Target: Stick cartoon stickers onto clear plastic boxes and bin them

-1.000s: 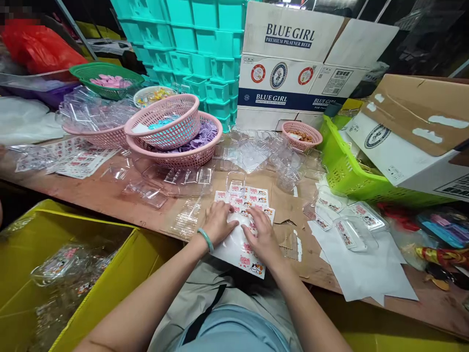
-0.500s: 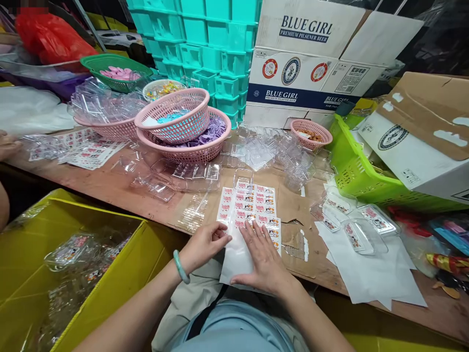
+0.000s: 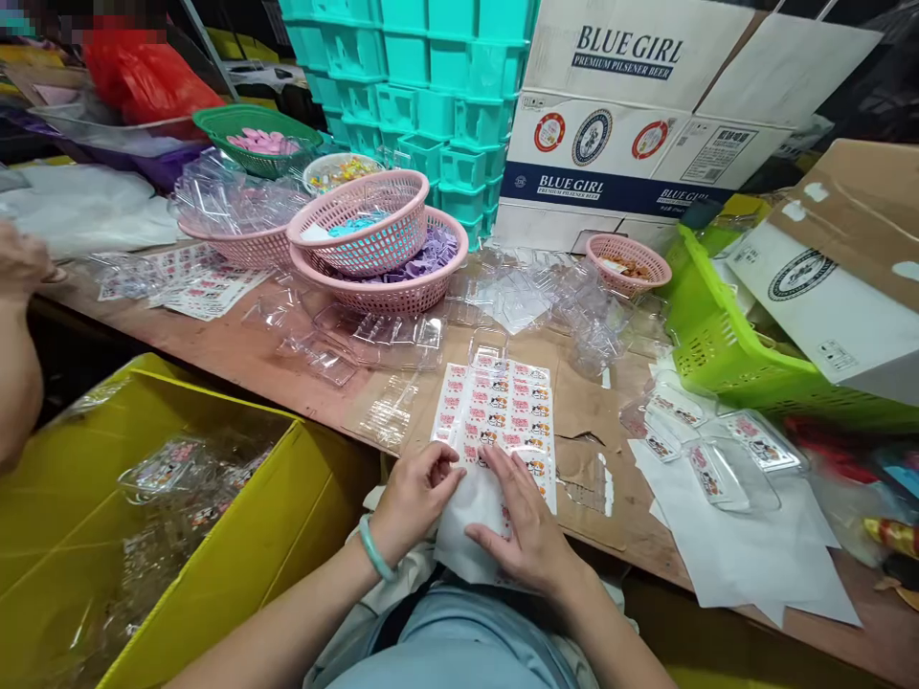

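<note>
A sheet of cat stickers (image 3: 495,407) with pink lettering lies on flattened cardboard in front of me. Its near part is bare white backing (image 3: 459,531) that hangs past the table edge. My right hand (image 3: 527,531) rests on the sheet, fingers stretched out and thumb apart. At the sheet's left edge, my left hand (image 3: 420,498) has its fingers curled, thumb and forefinger in a pinch; what is between them is too small to make out. A clear plastic case (image 3: 488,349) touches the far end of the sheet.
Pink baskets (image 3: 380,297) and clear plastic shells (image 3: 531,292) stand behind. To the right are stickered cases (image 3: 725,474) on white paper and a green basket (image 3: 753,354). A yellow bin (image 3: 236,517) with packed cases sits at left. Another person's hand (image 3: 21,263) is at far left.
The view has shifted left, so the table things sit further right. My left hand has moved nearer my right hand, still pinched. The other person's hand has come further into view.
</note>
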`<state>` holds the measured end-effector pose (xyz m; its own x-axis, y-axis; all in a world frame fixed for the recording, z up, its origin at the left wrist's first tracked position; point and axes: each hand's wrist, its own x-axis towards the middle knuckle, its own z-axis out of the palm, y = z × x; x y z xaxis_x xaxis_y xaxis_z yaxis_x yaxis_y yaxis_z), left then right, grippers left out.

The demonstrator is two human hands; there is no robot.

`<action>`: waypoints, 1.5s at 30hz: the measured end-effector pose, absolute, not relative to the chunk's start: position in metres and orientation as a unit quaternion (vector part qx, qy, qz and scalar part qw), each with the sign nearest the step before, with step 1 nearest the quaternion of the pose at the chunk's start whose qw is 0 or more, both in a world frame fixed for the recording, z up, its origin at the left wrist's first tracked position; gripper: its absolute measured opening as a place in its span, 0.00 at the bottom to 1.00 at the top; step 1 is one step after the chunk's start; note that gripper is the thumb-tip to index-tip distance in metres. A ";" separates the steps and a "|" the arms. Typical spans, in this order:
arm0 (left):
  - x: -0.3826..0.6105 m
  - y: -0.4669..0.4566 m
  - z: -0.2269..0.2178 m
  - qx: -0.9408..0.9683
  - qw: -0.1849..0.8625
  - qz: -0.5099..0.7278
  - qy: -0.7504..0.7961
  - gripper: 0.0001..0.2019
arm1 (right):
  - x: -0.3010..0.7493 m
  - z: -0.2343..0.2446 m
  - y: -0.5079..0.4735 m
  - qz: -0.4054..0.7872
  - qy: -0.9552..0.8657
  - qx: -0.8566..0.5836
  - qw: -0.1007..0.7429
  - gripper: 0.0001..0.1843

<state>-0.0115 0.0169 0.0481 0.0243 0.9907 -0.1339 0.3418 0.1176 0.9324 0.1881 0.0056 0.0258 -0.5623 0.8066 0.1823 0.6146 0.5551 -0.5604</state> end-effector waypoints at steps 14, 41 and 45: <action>0.005 0.063 0.061 0.480 0.611 0.411 0.478 0.15 | 0.173 0.034 0.059 0.157 -0.787 -0.465 0.374 0.18; 0.024 0.084 0.039 0.496 0.619 0.407 0.452 0.12 | 0.187 0.030 0.073 0.254 -0.708 -0.500 0.430 0.10; 0.025 0.085 0.035 0.495 0.624 0.401 0.451 0.13 | 0.185 0.030 0.073 0.337 -0.645 -0.512 0.456 0.10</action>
